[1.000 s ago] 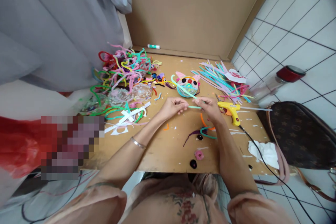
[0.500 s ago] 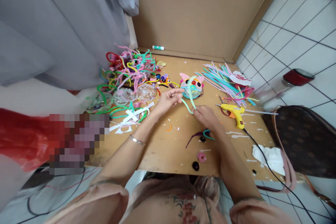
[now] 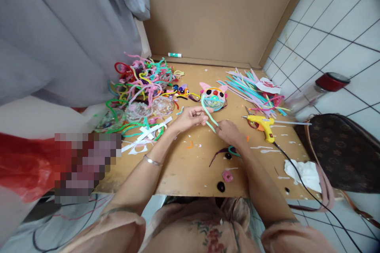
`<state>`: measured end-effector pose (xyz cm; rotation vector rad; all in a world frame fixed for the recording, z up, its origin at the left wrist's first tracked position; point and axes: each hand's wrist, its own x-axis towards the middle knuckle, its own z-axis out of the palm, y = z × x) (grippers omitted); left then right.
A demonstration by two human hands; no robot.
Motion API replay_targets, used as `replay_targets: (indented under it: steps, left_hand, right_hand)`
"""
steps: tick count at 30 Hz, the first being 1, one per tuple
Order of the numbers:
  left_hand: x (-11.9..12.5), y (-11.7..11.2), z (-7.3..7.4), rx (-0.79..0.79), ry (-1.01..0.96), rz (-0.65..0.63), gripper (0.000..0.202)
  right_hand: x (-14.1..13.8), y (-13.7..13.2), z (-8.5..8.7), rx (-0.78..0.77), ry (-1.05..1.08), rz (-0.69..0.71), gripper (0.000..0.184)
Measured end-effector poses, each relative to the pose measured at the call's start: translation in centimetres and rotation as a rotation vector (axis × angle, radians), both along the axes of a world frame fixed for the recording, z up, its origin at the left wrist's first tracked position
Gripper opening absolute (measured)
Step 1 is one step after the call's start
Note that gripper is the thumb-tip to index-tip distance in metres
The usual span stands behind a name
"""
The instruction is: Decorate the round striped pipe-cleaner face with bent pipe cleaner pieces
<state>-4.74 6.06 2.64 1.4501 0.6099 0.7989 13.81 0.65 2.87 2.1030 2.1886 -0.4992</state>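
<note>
A pale green pipe cleaner (image 3: 210, 116) runs between my two hands over the middle of the table, bent into a loop. My left hand (image 3: 194, 118) pinches one part of it between thumb and fingers. The fingers of my right hand (image 3: 228, 132) are closed round the other part. Just beyond them lies a round animal face (image 3: 215, 95) with pink ears, black eyes, a red nose and a clear lower part edged in blue. A pink flower-like piece (image 3: 227, 176) and a black oval piece (image 3: 221, 186) lie nearer to me.
At the left is a tangled heap of coloured pipe cleaners (image 3: 142, 79) with clear round pieces. Straight pipe cleaners (image 3: 246, 87) lie at the back right. A yellow glue gun (image 3: 267, 127), its cord trailing, lies right of my hand, near a brown bag (image 3: 344, 150) and a red-lidded bottle (image 3: 317, 91).
The pipe cleaner's free end, which stood up in front of the animal face, has swung left and down toward my left hand. My left fingers have curled in closer round it.
</note>
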Motion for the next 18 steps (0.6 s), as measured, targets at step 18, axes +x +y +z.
replay_targets:
  steps: [18]
  left_hand:
    - [0.8, 2.3, -2.6, -0.317, -0.37, 0.39, 0.035]
  right_hand:
    - [1.3, 1.4, -2.3, 0.329, 1.346, -0.356, 0.01]
